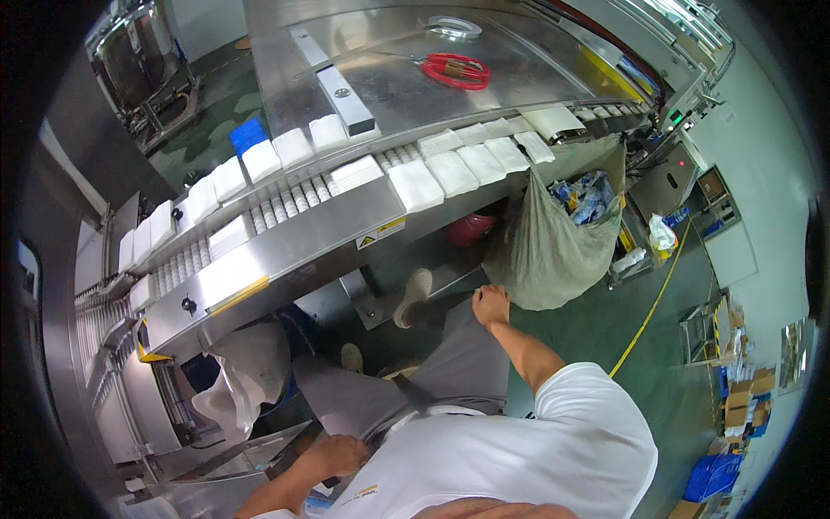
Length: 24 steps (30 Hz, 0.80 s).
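Both hands' fingers hidden; grip unclear.

White pads on silver conveyor, red scissors, grey-green sack, blue crate, yellow floor line

Brushed glossy steel conveyor, matt white paper stacks (soft-looking), coarse woven sack, grey cloth trousers

Pretty cramped spot tbh: the conveyor ran right across in front, packed with rows of white pads, so no bare strip to set a hand down there. The steel worktop behind had open room apart from red scissors. A bulging grey sack blocked the right, past it open green floor.
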### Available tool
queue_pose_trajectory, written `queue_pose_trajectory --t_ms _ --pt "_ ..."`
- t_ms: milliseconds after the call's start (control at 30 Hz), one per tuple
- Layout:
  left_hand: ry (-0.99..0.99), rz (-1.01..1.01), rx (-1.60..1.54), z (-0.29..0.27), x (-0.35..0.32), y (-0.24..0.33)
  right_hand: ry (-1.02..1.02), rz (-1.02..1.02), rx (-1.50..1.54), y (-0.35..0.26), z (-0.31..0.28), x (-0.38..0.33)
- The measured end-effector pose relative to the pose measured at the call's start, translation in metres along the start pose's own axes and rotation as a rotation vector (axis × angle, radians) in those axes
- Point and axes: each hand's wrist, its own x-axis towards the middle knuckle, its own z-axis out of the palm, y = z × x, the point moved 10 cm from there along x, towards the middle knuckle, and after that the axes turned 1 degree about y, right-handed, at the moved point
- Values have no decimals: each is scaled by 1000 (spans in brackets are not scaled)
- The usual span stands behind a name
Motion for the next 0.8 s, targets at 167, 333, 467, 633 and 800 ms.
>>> queue_pose_trajectory --t_ms 167,333,467,633,800 --pt "-3 -24 -9 6 0 -4 -46 10 3 -1 4 0" --pt "19 17 55 -5 -4 6 144 -42 -44 1 3 -1" --pt "88 2 68 -6 -3 4 126 -36 -21 -2 2 -1" --pt "103 -41 16 -15 -6 5 138 -45 -48 -4 -5 -2" --pt "162 20 37 -2 -1 -3 65 -25 -17 -5 -2 -1"
